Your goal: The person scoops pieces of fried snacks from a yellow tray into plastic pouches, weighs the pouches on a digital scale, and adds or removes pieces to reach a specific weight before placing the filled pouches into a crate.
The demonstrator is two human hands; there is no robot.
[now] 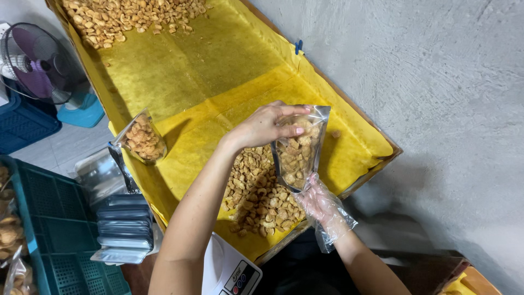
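My left hand [268, 125] grips the top edge of a clear stand-up pouch [297, 153] partly filled with pale fried snack pieces. My right hand [322, 207], in a loose clear plastic glove, supports the pouch from below. Both hover over a heap of the same snack pieces [259, 194] lying on yellow paper in a long wooden tray [218, 71].
A second filled pouch [142, 139] leans on the tray's left edge. More snack pieces [125, 16] lie at the far end. A stack of empty pouches [124, 224], a white scale [229, 270], teal crates [54, 229] and a fan [35, 63] stand to the left. A grey wall is on the right.
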